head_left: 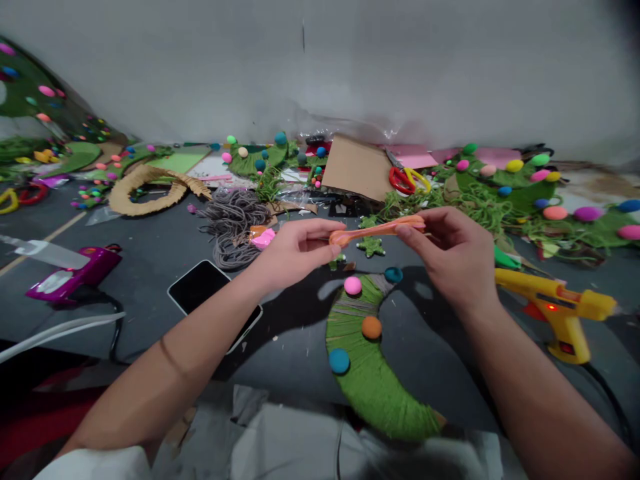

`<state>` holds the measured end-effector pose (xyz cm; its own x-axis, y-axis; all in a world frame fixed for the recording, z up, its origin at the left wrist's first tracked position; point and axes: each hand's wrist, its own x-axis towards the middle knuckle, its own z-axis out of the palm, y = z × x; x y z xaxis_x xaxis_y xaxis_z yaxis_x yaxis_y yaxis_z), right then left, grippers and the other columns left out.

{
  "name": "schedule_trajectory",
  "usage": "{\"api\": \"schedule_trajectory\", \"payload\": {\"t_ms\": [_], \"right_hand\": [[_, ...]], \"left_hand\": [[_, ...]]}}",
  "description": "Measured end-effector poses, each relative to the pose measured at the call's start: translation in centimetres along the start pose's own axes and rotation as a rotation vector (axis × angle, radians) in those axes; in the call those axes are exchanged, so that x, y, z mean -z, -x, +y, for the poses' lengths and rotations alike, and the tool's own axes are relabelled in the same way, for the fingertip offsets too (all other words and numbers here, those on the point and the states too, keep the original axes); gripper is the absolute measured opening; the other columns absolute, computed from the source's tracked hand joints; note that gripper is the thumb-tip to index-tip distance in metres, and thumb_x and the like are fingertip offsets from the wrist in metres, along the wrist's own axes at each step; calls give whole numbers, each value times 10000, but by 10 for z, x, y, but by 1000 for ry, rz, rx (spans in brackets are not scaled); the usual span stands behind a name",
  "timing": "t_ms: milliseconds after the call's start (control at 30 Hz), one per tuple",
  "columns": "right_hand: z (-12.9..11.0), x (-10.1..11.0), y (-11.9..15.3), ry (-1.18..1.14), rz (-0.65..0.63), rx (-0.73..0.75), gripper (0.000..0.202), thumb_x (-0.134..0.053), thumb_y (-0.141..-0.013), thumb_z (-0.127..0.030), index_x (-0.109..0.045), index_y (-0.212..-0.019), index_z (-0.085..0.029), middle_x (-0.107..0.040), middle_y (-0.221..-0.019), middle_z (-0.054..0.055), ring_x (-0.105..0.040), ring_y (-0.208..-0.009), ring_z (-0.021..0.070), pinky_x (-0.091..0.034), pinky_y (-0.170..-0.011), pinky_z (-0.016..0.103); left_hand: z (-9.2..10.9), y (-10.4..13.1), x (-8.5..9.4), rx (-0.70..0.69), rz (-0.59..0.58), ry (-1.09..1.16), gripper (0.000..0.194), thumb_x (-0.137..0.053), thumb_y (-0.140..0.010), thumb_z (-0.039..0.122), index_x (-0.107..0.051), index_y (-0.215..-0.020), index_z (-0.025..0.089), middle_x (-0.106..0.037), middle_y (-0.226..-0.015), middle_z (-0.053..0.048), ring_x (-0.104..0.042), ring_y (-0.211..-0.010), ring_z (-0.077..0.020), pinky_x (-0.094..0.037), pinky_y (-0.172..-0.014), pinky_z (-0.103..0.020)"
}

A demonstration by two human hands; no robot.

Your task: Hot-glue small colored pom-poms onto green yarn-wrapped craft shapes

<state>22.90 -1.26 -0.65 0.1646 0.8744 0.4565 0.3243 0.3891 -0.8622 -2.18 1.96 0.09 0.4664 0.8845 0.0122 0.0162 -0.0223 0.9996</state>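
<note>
A stretched strip of orange modelling clay (373, 228) spans the gap between my two hands above the table. Its left end is pinched by the thumb and fingers of my left hand (300, 248). My right hand (453, 250) grips the other end, fingers curled round it. Below them lies a green yarn-wrapped crescent (377, 380), with grey yarn bands near its top. Pink (353, 285), orange (371, 327) and blue (339, 361) balls sit on it, and a dark teal ball (393, 275) is at its upper tip. Small green yarn stars (371, 246) lie just behind.
A yellow glue gun (560, 307) lies at right, a purple one (75, 273) at left. A phone (200, 287) is partly under my left forearm. Grey yarn (235, 223), a tan ring (143, 193), cardboard (355, 167), scissors (407, 180) and green ball-decorated pieces (520, 183) line the back.
</note>
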Motion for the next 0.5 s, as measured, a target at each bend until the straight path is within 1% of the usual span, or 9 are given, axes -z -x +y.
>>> {"api": "schedule_trajectory", "payload": {"t_ms": [67,133,167,200,233,300,333,400,500], "right_hand": [[1,-4,2,25,-42,73,152,-856,-835,-326,-750,-921,-259,-768,-1050,69,-755,-1002,245,-650,-806,376],[1,-11,7,28,-141,97,326,-885,-799,-345,-753,-1087,-264,-728,-1227,89,-717,-1142,264,-647,-862,384],[1,-15,10,16,-193,86,430,-895,-785,-353,-736,-1175,-266,-712,-1283,94,-712,-1163,265,-648,-876,385],[0,-20,13,1,-242,63,487,-892,-787,-356,-721,-1233,-263,-716,-1295,94,-723,-1144,258,-649,-881,384],[-1,-23,16,-14,-290,35,482,-873,-807,-352,-720,-1253,-254,-740,-1269,90,-743,-1101,247,-651,-885,381],[-4,-29,20,-34,-348,-13,332,-809,-870,-330,-763,-1185,-234,-800,-1151,71,-776,-997,224,-655,-879,371],[-6,-30,20,-36,-345,-27,248,-786,-890,-318,-787,-1122,-230,-820,-1079,57,-785,-944,214,-658,-863,362],[-8,-30,20,-31,-281,-34,134,-788,-888,-304,-809,-998,-232,-835,-972,34,-789,-855,201,-662,-818,343],[-5,-23,13,10,-156,-18,100,-823,-858,-299,-804,-933,-237,-831,-920,27,-785,-805,199,-660,-786,339]], "left_hand": [[-1,1,-2,1,-93,91,595,-919,-781,271,-713,-1328,160,-735,-1379,-136,-727,-1234,-263,-581,-1064,-368],[-2,3,-6,-9,-186,156,661,-932,-761,242,-688,-1371,173,-711,-1418,-146,-697,-1298,-288,-564,-1107,-396],[-3,4,-8,-13,-215,167,659,-933,-761,241,-691,-1369,175,-722,-1399,-148,-704,-1288,-293,-564,-1108,-404],[-3,4,-10,-14,-230,161,632,-930,-766,250,-705,-1352,171,-744,-1359,-149,-724,-1254,-292,-572,-1095,-404],[-4,5,-12,-13,-229,140,587,-926,-773,267,-728,-1316,165,-769,-1305,-145,-749,-1201,-285,-586,-1068,-396],[-4,6,-14,-17,-182,66,466,-919,-785,313,-784,-1199,147,-813,-1178,-129,-788,-1070,-257,-614,-986,-359],[-4,6,-15,-27,-145,30,409,-914,-790,336,-806,-1132,140,-825,-1120,-119,-796,-1007,-240,-623,-942,-340],[-4,7,-15,-56,-80,0,338,-905,-799,360,-828,-1040,136,-836,-1042,-105,-796,-939,-216,-628,-893,-316],[-2,7,-14,-63,-52,26,305,-881,-832,359,-831,-1042,144,-839,-1033,-100,-798,-949,-205,-635,-907,-311]]}}
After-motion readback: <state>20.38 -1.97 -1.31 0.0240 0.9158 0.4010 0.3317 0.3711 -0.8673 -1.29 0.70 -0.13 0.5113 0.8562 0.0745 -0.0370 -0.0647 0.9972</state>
